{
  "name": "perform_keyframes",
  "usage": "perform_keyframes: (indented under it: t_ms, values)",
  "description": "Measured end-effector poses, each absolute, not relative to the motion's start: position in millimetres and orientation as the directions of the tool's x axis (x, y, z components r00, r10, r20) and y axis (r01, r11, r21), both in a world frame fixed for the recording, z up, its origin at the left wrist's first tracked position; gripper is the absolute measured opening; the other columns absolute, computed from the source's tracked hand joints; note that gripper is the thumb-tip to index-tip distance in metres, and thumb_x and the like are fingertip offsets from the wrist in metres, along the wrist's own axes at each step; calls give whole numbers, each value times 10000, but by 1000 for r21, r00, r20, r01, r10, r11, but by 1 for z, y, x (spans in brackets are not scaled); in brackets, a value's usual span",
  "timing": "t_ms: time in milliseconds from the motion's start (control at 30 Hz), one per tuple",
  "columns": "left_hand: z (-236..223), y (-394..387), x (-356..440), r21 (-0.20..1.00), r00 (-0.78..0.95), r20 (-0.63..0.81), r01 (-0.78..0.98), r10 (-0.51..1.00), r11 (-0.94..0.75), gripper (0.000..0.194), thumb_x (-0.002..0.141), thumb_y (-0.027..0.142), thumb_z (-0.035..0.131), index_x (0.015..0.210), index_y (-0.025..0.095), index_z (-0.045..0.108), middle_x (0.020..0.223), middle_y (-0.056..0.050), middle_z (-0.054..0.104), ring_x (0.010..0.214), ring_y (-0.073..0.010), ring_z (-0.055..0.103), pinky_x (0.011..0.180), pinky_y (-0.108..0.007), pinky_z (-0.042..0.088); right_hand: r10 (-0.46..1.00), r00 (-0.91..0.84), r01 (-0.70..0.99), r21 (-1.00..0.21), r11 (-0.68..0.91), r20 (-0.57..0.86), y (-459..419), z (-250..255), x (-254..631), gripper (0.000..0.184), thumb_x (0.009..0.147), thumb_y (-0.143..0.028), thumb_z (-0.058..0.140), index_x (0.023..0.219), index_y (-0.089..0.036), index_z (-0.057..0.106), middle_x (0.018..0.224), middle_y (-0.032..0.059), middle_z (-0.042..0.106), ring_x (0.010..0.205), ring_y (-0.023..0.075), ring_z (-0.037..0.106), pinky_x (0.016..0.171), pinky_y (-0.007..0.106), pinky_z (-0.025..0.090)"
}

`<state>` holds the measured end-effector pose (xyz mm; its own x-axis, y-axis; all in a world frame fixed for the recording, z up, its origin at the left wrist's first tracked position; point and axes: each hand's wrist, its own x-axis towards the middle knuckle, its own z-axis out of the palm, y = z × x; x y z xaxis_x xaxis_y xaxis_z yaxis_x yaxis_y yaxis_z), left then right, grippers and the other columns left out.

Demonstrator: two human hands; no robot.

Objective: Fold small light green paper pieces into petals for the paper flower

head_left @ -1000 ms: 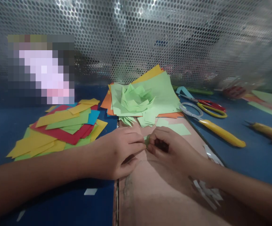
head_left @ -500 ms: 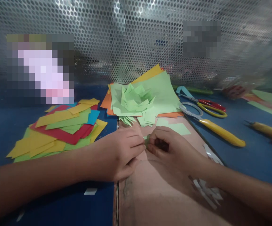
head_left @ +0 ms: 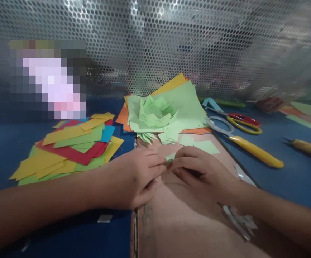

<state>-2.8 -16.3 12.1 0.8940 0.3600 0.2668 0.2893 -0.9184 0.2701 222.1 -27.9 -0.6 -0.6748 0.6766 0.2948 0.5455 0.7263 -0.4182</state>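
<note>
My left hand point(head_left: 142, 177) rests over the left edge of the brown board point(head_left: 177, 229), its fingers bent together. Facing it, my right hand point(head_left: 201, 168) has thumb and fingers pressed together. Their fingertips meet at a small piece of green paper point(head_left: 169, 162), mostly hidden by the fingers. Just beyond lie pale green paper slips point(head_left: 206, 146) and a cluster of pointed green folded pieces point(head_left: 146, 137). Farther back, a green folded-paper flower point(head_left: 158, 113) sits on stacked green sheets point(head_left: 189, 104).
Mixed coloured paper strips point(head_left: 66, 136) are heaped on the blue table point(head_left: 112, 240) at left. Scissors point(head_left: 244, 123), a yellow-handled tool point(head_left: 256, 150) and yellow-handled pliers point(head_left: 304, 147) lie at right. White scraps point(head_left: 238, 220) are beside my right forearm. A perforated metal panel point(head_left: 150, 46) stands behind.
My right thumb and fingers have closed together and the gap between them has narrowed. My left hand stays nearly still. The view has shifted slightly.
</note>
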Motion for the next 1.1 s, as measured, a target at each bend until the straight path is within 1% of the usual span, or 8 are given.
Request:
perform_keyframes:
  t_ms: [167,267,467,633,733,800,867,1100]
  values:
    - [11,-15,-2,281,897,267,279,354,-918,228,827,128,460,983,86,622,1018,-140,606,987,-248,547,912,-390,437,512,-819,498,-121,858,259,-29,8,225,265,883,-121,389,904,-168,649,849,99,612,757,191,534,660,323,441]
    - [12,-15,-3,288,895,271,275,354,-917,223,820,119,468,985,93,616,1003,-139,612,983,-250,554,893,-392,451,472,-849,473,-59,879,237,-29,12,225,276,888,-121,376,873,-153,650,797,92,622,719,186,531,654,320,438]
    - [11,-15,-2,283,889,307,255,339,-925,212,818,107,468,967,107,619,986,-129,621,963,-238,570,875,-379,464,436,-866,428,-88,899,246,-30,16,230,285,836,-72,365,801,-166,632,682,60,606,657,169,523,596,289,408]
    - [9,-15,-3,291,886,312,254,343,-922,220,814,113,473,978,93,617,1014,-130,615,976,-227,560,899,-369,452,502,-791,441,-241,864,350,-25,18,232,297,792,-43,361,714,-175,617,754,59,630,683,141,554,648,271,438]
    - [8,-14,-3,281,880,339,244,334,-928,233,809,117,479,988,65,620,1021,-134,612,990,-223,546,942,-360,422,586,-687,522,-268,809,430,-18,11,229,263,819,-78,419,923,-164,645,940,89,656,863,174,585,783,319,453]
    - [9,-14,-3,274,884,329,246,331,-930,250,798,110,485,1004,60,618,1022,-132,606,991,-219,536,949,-349,408,656,-642,587,-295,754,397,-14,5,228,277,845,-123,466,1077,-174,610,1046,86,650,974,188,570,854,339,441]
    - [10,-14,-2,257,891,303,265,338,-929,260,785,116,496,1009,60,616,1031,-134,591,1012,-221,517,963,-350,388,690,-645,615,-313,724,329,-13,0,226,296,840,-133,501,1113,-194,597,1079,65,652,1000,190,566,874,345,438]
    - [9,-16,-3,160,876,314,333,367,-929,272,853,184,457,1052,80,610,1083,-141,576,1032,-259,500,942,-425,374,809,-527,687,-429,586,262,-25,0,222,302,808,-104,524,1076,-213,610,957,39,676,801,145,604,654,231,476]
